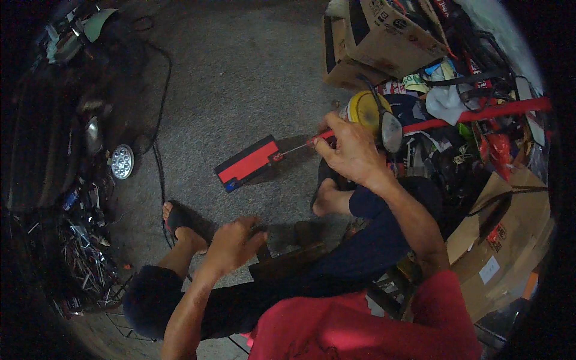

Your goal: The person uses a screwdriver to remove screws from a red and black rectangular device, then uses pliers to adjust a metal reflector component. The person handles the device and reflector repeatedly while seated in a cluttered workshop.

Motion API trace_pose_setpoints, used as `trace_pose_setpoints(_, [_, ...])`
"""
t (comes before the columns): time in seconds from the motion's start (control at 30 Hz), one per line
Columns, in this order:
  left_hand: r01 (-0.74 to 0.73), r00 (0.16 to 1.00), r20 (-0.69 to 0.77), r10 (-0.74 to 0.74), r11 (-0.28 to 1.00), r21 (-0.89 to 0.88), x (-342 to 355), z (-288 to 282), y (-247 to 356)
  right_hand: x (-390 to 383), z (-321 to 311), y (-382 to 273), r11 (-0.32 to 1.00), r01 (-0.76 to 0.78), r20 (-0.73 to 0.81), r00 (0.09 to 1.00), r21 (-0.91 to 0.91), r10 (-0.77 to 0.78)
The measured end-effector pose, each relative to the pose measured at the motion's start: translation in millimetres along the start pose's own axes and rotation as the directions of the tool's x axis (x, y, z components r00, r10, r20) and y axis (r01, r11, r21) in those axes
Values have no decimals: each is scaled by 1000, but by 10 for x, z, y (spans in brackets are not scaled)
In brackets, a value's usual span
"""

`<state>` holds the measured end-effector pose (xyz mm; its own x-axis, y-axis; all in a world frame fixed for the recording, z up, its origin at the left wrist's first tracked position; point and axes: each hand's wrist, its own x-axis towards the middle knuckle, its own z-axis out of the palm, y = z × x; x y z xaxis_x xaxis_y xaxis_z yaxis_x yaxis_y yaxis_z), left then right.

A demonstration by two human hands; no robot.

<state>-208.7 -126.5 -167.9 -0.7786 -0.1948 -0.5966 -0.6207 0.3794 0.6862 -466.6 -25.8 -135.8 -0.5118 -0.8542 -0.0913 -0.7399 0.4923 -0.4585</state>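
Observation:
My right hand (351, 150) is closed on the red handle of a screwdriver (319, 139); its thin shaft points left to the near end of a red-and-black rectangular device (246, 164) lying on the concrete floor, where the tip appears to touch it. My left hand (235, 245) hangs over my lap, near a dark flat piece (288, 258) that I cannot make out clearly, its fingers apart and loosely bent with nothing visible in them.
Cardboard boxes (396, 36) stand at the back right, with a yellow-lidded container (365, 108), a mirror (392, 131) and mixed clutter below them. Flattened cardboard (504, 240) lies at the right. A round LED lamp (122, 162), metal odds and a black cable (158, 114) are at the left.

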Motion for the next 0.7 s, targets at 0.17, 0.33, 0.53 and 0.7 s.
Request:
trace_pose_setpoints(0.17, [-11, 960, -271, -72, 957, -291, 738, 566, -342, -7, -7, 23, 999, 17, -25, 1000, -30, -18])
trace_pose_setpoints(0.33, [-196, 873, -467, -143, 773, -603, 1356, 1007, -314, -8, 16, -17, 1000, 7, -17, 1000, -15, -7])
trace_pose_setpoints(0.53, [-244, 829, -544, -127, 795, -556, 1586, 1125, -246, -36, -33, -2, 1000, 20, -19, 1000, -15, -20])
trace_pose_setpoints(0.7, [-309, 819, -570, -63, 789, -531, 1594, 1076, -262, -46, -31, -1, 999, 31, -10, 999, 11, -30])
